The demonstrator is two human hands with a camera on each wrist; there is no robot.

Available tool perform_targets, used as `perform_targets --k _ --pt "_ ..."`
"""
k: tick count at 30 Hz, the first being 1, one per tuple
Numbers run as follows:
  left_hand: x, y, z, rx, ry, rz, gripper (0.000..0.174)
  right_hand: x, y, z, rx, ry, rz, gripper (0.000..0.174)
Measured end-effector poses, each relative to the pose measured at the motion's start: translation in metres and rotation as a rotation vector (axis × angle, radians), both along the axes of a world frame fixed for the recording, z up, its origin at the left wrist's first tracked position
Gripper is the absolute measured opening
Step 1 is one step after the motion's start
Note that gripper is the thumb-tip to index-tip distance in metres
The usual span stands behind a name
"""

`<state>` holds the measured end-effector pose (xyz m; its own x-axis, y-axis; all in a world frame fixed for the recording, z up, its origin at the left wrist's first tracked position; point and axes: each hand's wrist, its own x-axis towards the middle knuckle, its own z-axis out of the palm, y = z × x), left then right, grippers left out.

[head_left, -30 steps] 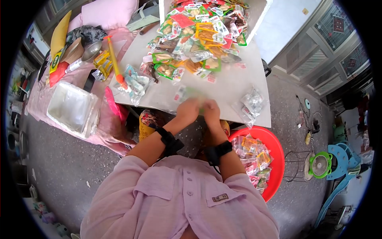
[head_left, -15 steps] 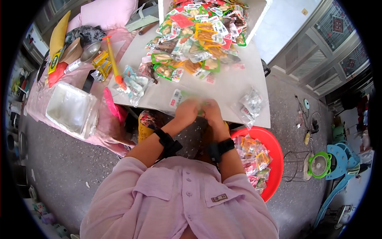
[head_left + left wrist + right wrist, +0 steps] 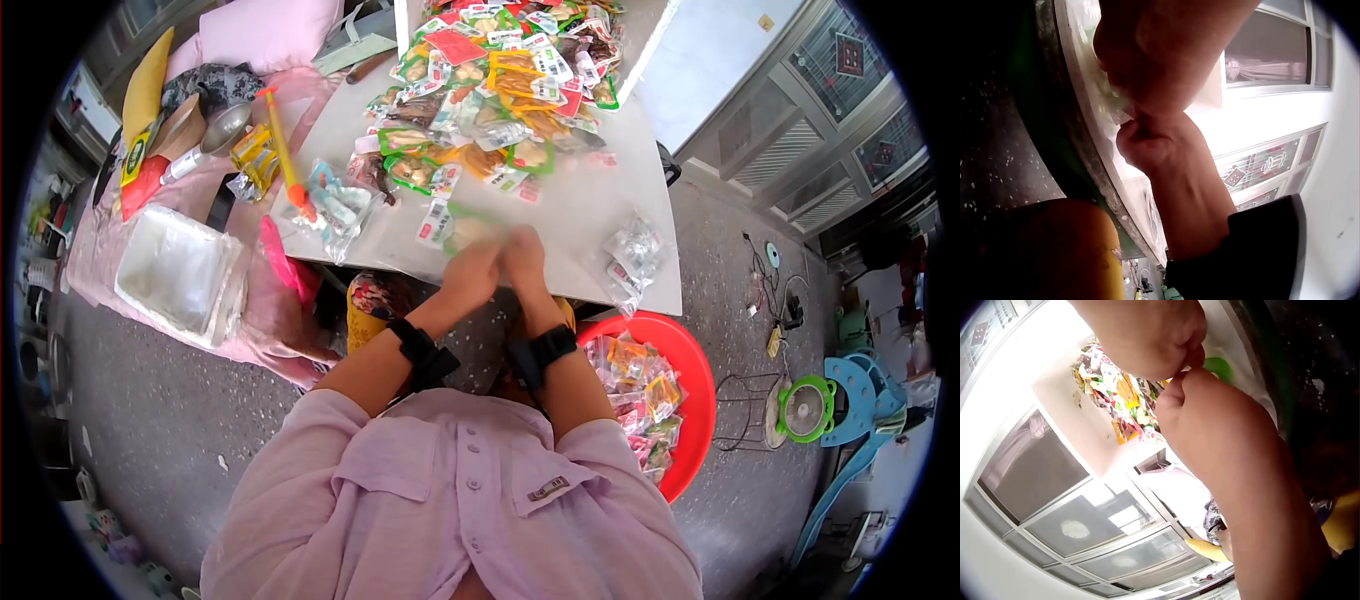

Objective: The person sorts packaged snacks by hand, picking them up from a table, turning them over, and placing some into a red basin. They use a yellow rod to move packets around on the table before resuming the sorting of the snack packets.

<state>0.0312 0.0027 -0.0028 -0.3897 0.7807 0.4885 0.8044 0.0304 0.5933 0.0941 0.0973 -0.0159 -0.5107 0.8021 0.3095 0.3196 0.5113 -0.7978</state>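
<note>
I report both hands at the near edge of the tabletop [image 3: 585, 205], set close together with fingers curled. From my remote post, the left hand [image 3: 472, 274] grips the near side of a green-and-white packet [image 3: 460, 230], and the right hand [image 3: 522, 262] pinches close beside it. The finest finger contact is blurred. The packet lies over the near part of the tabletop, its white label pointing away to the left of the hands.

Beyond it, a heap of colourful packets [image 3: 490, 110] spills from a white box [image 3: 655, 40] onto the tabletop. Clear bags [image 3: 633, 262] lie near the right edge; a clear bag with blue and white contents [image 3: 342, 208] lies at the left edge, beside an orange-and-yellow tool [image 3: 284, 152].

Below the right side of the tabletop, a red basin [image 3: 706, 405] holds more packets, many in clear wrapping. To the left, a white tray [image 3: 172, 268] sits on a pink cloth [image 3: 265, 345]. A black band is noted on each wrist. On the floor at the far right, I record a green fan [image 3: 804, 411] beside a blue plastic item [image 3: 852, 405].
</note>
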Motion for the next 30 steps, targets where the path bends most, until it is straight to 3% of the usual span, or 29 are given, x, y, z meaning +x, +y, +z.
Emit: perform_targets --k 3,6,9,11,14,17,20,25,27,30 --pt "-0.002 0.000 -0.003 -0.004 0.024 0.015 0.007 -0.004 -0.009 0.028 -0.026 -0.354 -0.056 0.013" --pt "-0.006 -0.001 -0.004 -0.006 0.111 0.033 0.009 0.000 -0.011 0.044 -0.044 -0.514 0.054 0.014" --pt "-0.010 -0.004 -0.011 0.077 0.174 0.028 0.011 0.010 0.029 0.004 0.063 -0.110 0.306 0.014" --pt "-0.011 -0.005 -0.017 0.098 0.180 0.000 0.012 0.012 0.062 -0.013 0.347 -0.181 0.119 0.018" --pt "-0.010 -0.005 -0.020 0.017 0.180 0.031 0.012 0.009 0.097 -0.008 0.280 -0.056 -0.007 0.023" --pt "-0.008 -0.007 -0.018 0.008 0.193 0.039 0.011 -0.011 0.123 -0.008 -0.105 0.021 -0.196 0.027" --pt "-0.009 -0.009 -0.014 -0.010 0.174 0.004 0.011 -0.028 0.132 0.011 -0.277 0.057 -0.239 0.030" --pt "-0.008 -0.011 -0.013 -0.002 0.125 0.004 0.012 -0.057 0.187 -0.031 -0.026 -0.053 0.045 0.023" --pt "-0.006 -0.014 -0.013 0.003 0.109 0.003 0.012 -0.059 0.188 -0.035 -0.069 -0.038 0.029 0.020" --pt "0.004 -0.020 -0.010 0.067 0.107 0.006 0.011 -0.047 0.168 -0.021 -0.251 0.182 -0.024 0.017"
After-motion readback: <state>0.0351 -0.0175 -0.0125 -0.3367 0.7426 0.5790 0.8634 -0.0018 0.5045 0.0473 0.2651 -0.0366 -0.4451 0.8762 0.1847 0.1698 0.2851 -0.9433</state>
